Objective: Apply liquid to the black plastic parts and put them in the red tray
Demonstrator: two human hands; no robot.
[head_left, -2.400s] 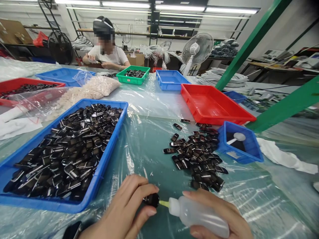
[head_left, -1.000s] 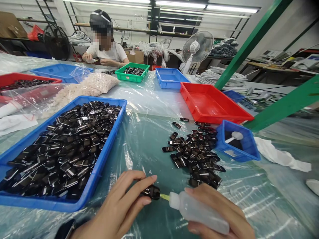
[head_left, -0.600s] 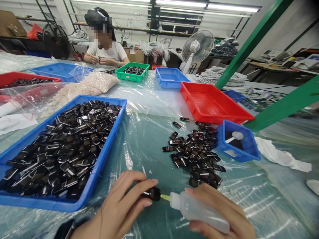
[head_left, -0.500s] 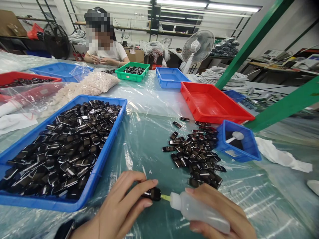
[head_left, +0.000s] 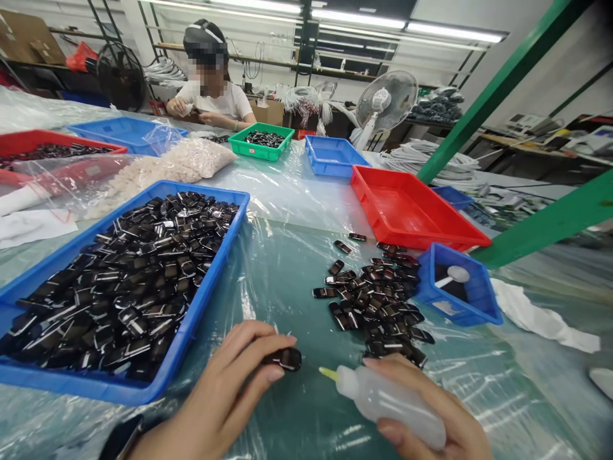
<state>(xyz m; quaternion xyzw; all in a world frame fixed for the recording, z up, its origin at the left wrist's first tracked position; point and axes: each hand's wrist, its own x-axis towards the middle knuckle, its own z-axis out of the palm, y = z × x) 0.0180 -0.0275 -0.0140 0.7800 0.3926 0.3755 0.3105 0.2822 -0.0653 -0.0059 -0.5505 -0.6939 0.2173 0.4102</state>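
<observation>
Left hand (head_left: 230,383): thumb and fingers closed to a narrow pinch; one glossy black, elongated piece with rounded ends (head_left: 290,360) is held, its right end left exposed, near the middle of the near side.

Right hand (head_left: 431,399): wrapped around a translucent white plastic squeeze bottle (head_left: 395,399); its yellow pointed nozzle (head_left: 329,374) is aimed left, apart from the piece. Judged best: piece kept steady, nozzle lined up with the exposed end, bottle pressed lightly and evenly.

Farther right: a loose heap of similar black pieces (head_left: 378,297); spare room beside it is best kept from the bottle hand.

Left: a long blue plastic tray (head_left: 195,319), filled with more; its near left corner is cut off.

Hard to make out: the piece's left end is covered by fingers; the bottle's fill cannot be told; whether the nozzle is wet cannot be seen.
</observation>
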